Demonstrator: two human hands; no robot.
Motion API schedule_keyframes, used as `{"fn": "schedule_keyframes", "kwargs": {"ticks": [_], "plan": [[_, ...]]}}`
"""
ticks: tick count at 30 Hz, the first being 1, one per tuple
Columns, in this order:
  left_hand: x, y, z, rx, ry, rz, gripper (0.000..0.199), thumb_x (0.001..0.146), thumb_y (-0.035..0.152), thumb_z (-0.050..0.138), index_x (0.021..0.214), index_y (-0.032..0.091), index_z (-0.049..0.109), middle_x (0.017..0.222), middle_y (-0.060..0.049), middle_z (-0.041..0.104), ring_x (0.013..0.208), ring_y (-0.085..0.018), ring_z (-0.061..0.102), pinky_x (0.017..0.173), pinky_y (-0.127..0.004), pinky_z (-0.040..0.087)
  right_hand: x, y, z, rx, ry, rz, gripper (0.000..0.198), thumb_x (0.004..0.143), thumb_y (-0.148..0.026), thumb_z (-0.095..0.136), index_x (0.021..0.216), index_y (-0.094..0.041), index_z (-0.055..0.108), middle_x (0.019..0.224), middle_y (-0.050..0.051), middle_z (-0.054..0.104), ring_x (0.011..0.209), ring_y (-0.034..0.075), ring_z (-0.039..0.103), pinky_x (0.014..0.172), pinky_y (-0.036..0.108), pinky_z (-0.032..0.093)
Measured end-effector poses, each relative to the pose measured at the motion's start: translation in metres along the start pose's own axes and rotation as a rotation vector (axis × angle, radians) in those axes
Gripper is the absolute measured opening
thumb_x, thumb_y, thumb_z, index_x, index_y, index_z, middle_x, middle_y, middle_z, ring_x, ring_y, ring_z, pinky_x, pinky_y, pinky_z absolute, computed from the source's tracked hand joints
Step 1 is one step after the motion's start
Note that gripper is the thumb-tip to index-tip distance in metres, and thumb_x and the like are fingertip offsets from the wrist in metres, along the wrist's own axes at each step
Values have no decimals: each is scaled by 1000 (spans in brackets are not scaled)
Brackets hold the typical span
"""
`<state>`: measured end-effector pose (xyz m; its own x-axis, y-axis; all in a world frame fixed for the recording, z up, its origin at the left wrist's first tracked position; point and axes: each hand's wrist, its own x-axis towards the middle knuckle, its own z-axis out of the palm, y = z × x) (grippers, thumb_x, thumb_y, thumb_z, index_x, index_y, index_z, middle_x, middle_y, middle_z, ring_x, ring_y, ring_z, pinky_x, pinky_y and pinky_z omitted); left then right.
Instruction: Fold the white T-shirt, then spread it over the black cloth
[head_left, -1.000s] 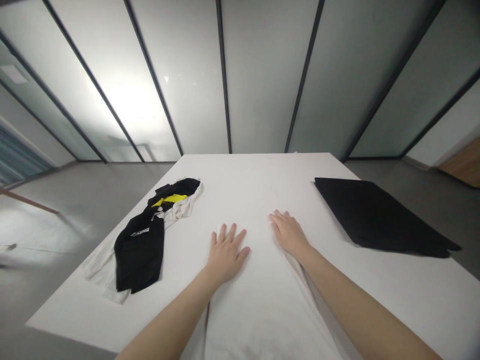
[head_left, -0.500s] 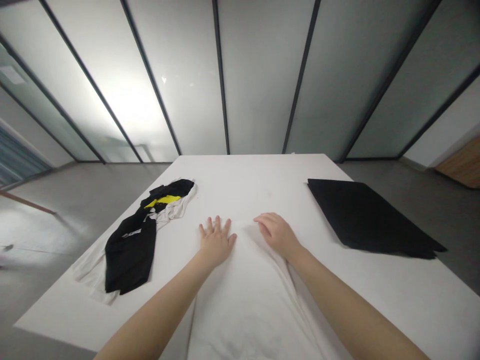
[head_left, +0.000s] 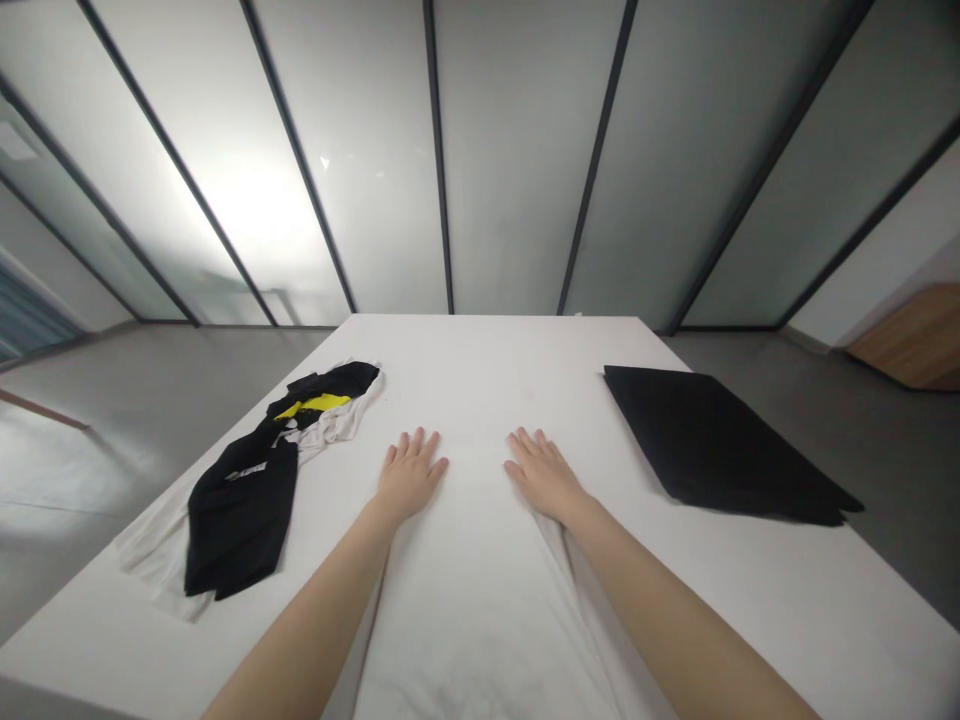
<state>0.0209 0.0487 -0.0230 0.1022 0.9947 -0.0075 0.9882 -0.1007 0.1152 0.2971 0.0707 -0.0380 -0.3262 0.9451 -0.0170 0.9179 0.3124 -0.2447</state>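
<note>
Both palms down on a white cloth that looks laid out mostly flat.
The left hand (head_left: 409,477) and right hand (head_left: 544,478) grasp nothing, fingers extended over the far corners of the white cloth (head_left: 472,590), which lies mid-table, its near end cut off by the view. By the look of it, the far part is smooth; creases are left at the near end and along the right side. Clothes (head_left: 244,525) lie heaped on the table (head_left: 480,360) to the left, a black sheet (head_left: 720,445) to the right. No container shows.
</note>
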Motion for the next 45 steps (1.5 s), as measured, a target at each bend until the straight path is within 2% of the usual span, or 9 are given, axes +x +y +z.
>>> {"fn": "schedule_keyframes", "kwargs": {"ticks": [7,13,17,19,23,28,33,40,45], "plan": [[6,-36,0,-182,96,-67,36,102,40,51,131,23,66,163,-17,47,154,-40,36,122,-65,27,9,43,-3,81,161,85,40,104,-43,52,137,-25,68,162,12,49,152,42,41,121,57,34],[16,-41,1,-418,217,116,7,91,29,56,92,22,58,115,-13,70,116,-30,62,106,-46,44,10,41,-4,208,232,9,20,93,-36,65,106,-22,71,151,10,59,149,36,42,122,54,31],[16,-38,-3,-648,221,85,11,94,33,53,88,25,49,81,-1,62,80,-21,58,79,-34,46,9,37,-11,406,237,-107,15,96,-35,55,99,-22,63,112,9,74,110,25,64,102,39,46],[15,-35,-7,-817,217,3,15,92,37,57,90,25,48,72,4,55,68,-17,51,68,-28,41,8,34,-14,530,223,-75,20,98,-42,52,99,-24,59,87,2,69,82,21,62,83,34,49],[12,-35,-16,-1253,82,-135,34,84,47,69,102,25,50,73,6,57,60,-12,49,59,-23,36,8,31,-18,802,240,7,24,92,-47,56,102,-25,55,75,-5,58,67,17,53,69,29,44],[10,-46,-25,-1605,-176,-218,44,74,36,78,109,22,56,77,3,63,69,-14,63,66,-25,49,7,38,-28,1225,59,182,32,88,-39,57,116,-26,53,80,-3,65,73,16,62,64,26,47],[11,-51,-25,-1622,-191,-289,46,68,33,88,93,23,50,73,6,60,64,-11,61,66,-25,53,3,48,-38,1308,-160,307,28,83,-39,72,96,-24,51,76,-1,67,64,15,64,54,23,49],[2,-42,-28,-1427,-203,-378,50,71,53,87,85,21,52,67,7,53,56,-9,53,56,-22,47,-1,50,-51,1163,-369,385,33,90,-50,73,88,-17,66,89,8,73,59,10,62,34,15,27],[-3,-37,-33,-1354,-160,-413,48,71,54,87,85,20,56,64,7,50,55,-9,50,55,-22,45,-2,58,-57,1130,-463,457,37,93,-52,72,81,-18,62,69,1,67,39,3,36,31,15,14]]}}
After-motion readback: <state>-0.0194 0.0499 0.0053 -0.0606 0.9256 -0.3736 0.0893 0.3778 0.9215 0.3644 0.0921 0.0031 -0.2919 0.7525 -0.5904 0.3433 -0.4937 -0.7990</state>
